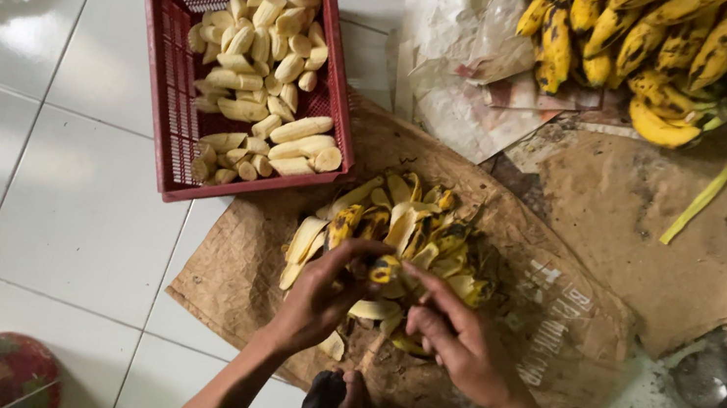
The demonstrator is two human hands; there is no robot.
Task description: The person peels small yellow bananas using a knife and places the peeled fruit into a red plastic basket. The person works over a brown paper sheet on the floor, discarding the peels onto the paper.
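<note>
A white tiled floor (63,211) is covered by brown paper sacking (559,338). A red plastic crate (166,90) is filled with peeled bananas (264,87). Above a peel pile (419,229), 1 spotted banana (386,270) is clamped between the left hand (322,296) and right hand (454,340).
</note>
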